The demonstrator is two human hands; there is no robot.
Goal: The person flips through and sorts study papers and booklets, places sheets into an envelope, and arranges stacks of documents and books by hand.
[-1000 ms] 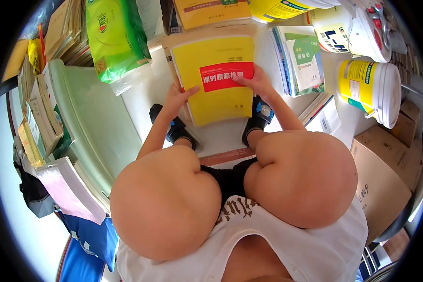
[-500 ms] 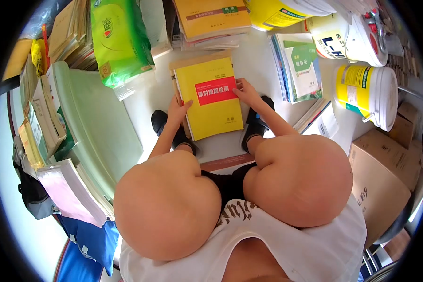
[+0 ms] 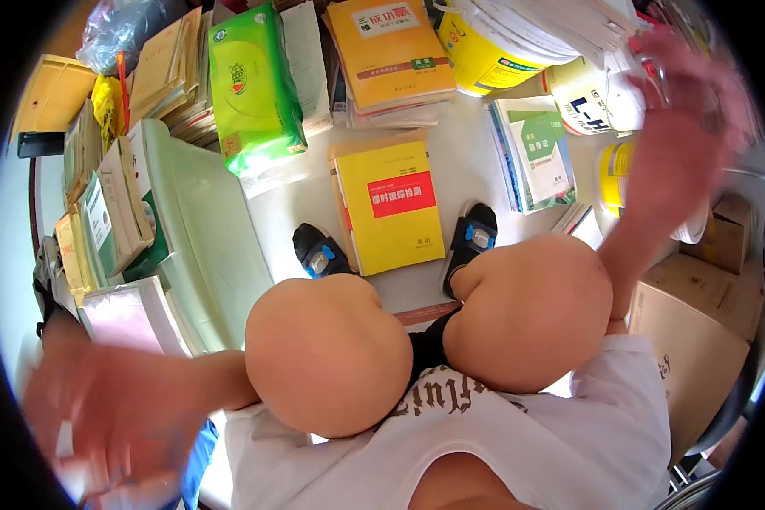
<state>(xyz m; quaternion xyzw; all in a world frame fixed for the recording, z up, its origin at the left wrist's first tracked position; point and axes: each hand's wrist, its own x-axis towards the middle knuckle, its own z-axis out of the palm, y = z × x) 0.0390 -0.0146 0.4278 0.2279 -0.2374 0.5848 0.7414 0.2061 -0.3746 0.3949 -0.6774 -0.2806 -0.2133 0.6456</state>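
Note:
The yellow book (image 3: 395,229) with a red label lies on the floor between my feet, on top of brown-covered paper. Neither hand touches it. At the lower left, my left hand (image 3: 115,416) is raised close to the camera near the pink-white papers (image 3: 123,319), its fingers smeared by motion. My right hand (image 3: 680,140) reaches up at the upper right, in front of the white L-H bucket (image 3: 608,98) and the lower yellow bucket (image 3: 614,174). Its fingers are blurred too, so what either hand holds does not show.
An orange book stack (image 3: 391,51) sits beyond the yellow book. A green tissue pack (image 3: 255,93) and a pale green plastic surface (image 3: 200,221) are at left. Green-covered booklets (image 3: 535,157), another yellow bucket (image 3: 489,51) and a cardboard box (image 3: 697,314) stand right.
Both hands have let go of the yellow book, which now rests on the floor. My left hand has swung out to the lower left, my right to the upper right.

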